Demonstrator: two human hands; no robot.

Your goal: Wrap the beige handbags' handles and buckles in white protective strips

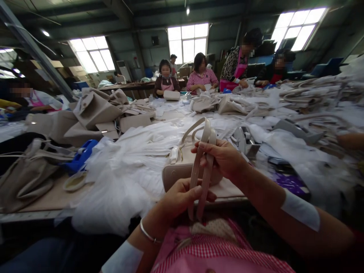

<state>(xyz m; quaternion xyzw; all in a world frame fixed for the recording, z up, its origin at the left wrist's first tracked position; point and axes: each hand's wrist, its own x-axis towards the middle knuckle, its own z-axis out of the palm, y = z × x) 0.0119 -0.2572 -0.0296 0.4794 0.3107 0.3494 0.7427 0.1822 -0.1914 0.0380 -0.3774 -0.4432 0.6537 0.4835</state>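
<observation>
A long beige bag strap [208, 178] hangs in a doubled loop in front of my chest, its upper bend above my fingers. My right hand [229, 157] pinches it high up, thumb on top. Lower down, my left hand [182, 195] is closed around the same strap, its thumb lying across it. Just behind the strap sits a beige handbag [174, 172] at the table's near edge, partly hidden by my hands. A small white-wrapped piece [174, 155] and gold-coloured hardware show on top of the bag.
White plastic wrapping [122, 170] is heaped left of the handbag. A blue tape dispenser [82, 155] and a tape roll [74, 181] lie further left, near beige bags [96, 110]. At right are a purple-patterned item [290, 182] and more wrapping. Several people work across the table.
</observation>
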